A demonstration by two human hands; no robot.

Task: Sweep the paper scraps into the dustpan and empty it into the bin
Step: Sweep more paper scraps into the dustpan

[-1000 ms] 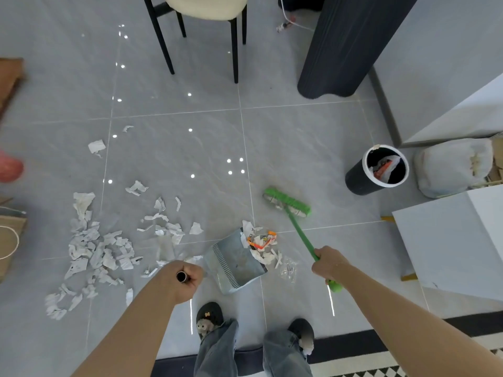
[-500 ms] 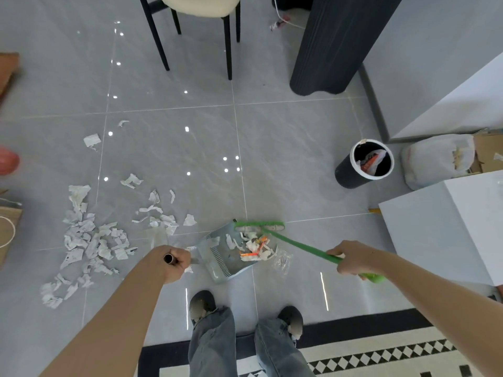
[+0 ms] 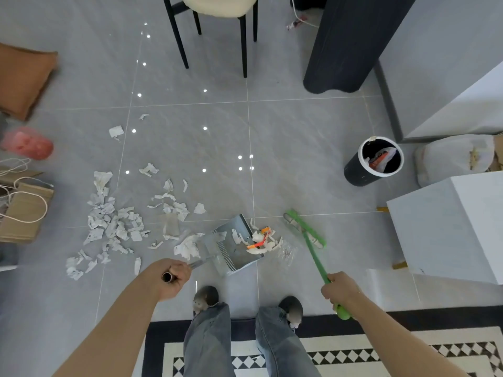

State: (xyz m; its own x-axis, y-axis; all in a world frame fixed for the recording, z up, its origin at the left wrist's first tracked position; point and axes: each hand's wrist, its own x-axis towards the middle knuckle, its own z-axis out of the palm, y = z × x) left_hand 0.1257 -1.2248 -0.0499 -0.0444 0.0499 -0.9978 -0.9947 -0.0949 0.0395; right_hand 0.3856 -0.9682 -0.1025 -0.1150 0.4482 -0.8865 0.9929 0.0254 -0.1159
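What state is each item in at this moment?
Left hand: grips the dustpan handle.
Right hand: grips the broom handle.
Dustpan: on floor, scraps at its mouth.
Broom: head beside the dustpan, right.
Paper scraps: mostly unswept, left.
Bin: upright, open, rubbish inside.

A black-legged chair (image 3: 217, 12) with a cream seat stands at the top centre, a dark pillar (image 3: 351, 42) to its right. At the left edge lie a brown cushion (image 3: 23, 77), a red bag (image 3: 28, 144) and paper bags (image 3: 21, 210). White cabinets (image 3: 449, 227) and a pale sack (image 3: 454, 161) fill the right, a patterned rug (image 3: 381, 352) the bottom.
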